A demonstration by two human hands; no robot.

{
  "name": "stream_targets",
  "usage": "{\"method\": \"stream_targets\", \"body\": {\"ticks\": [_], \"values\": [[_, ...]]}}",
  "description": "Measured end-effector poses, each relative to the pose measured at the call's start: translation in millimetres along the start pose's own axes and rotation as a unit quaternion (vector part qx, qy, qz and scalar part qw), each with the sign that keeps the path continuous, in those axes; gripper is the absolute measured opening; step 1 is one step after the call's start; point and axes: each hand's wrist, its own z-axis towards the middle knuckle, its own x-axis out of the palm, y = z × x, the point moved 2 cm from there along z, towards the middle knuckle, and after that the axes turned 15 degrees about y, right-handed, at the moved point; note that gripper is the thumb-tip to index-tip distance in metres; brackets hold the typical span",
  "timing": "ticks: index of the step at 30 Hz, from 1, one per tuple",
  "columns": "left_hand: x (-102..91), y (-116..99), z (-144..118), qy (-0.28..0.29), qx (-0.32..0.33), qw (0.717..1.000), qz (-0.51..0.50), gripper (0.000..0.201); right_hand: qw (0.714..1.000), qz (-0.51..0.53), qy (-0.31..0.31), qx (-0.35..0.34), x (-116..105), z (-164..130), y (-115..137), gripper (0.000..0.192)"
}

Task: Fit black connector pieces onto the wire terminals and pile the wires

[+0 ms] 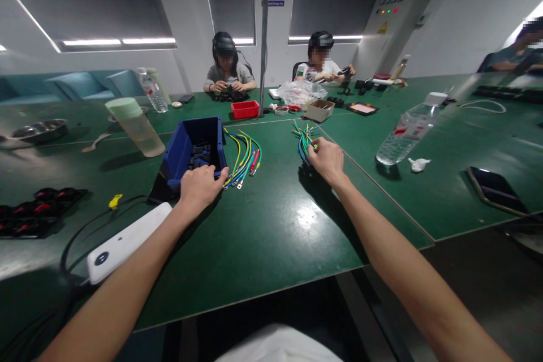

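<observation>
While left hand (202, 185) rests curled on blue bin (193, 150) | right hand (326, 159) grips wire bundle (304, 138)

A green table (271, 226) carries a blue bin (195, 150), coloured wires (246, 161) and a water bottle (405, 133).

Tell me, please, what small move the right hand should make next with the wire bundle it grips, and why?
Probably lift the wire bundle clear of the green table: the right hand is closed on its near end while the wires lie on the table, and the left hand rests at the blue bin.
</observation>
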Motion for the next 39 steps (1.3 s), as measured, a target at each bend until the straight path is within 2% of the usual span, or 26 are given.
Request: {"method": "stream_targets", "body": {"ticks": [7,14,22,28,32,35,39], "values": [[-0.2,2,-2,-0.049,-0.009,0.998,-0.044,0.059,0.997,-0.041,0.026,-0.051,16,-15,25,0.034],[-1.2,5,-2,-0.097,-0.009,0.99,-0.106,0.047,0.997,-0.046,0.017,-0.059,21,-21,40,0.032],[-4.4,6,-5,-0.165,-0.003,0.974,-0.153,0.03,0.996,-0.048,-0.008,-0.081,33,-20,41,0.032],[-5.4,5,-8,-0.195,-0.007,0.965,-0.174,0.026,0.986,-0.084,0.042,-0.138,45,-22,44,0.031],[-5.5,3,-11,-0.21,-0.018,0.961,-0.182,0.028,0.975,-0.111,0.046,-0.189,48,-23,48,0.031],[-4.5,1,-13,-0.227,0.002,0.956,-0.186,0.028,0.969,-0.121,0.049,-0.211,49,-24,50,0.031],[0.8,-5,-14,-0.255,0.07,0.946,-0.189,0.023,0.965,-0.128,0.047,-0.224,51,-23,55,0.032]]}}
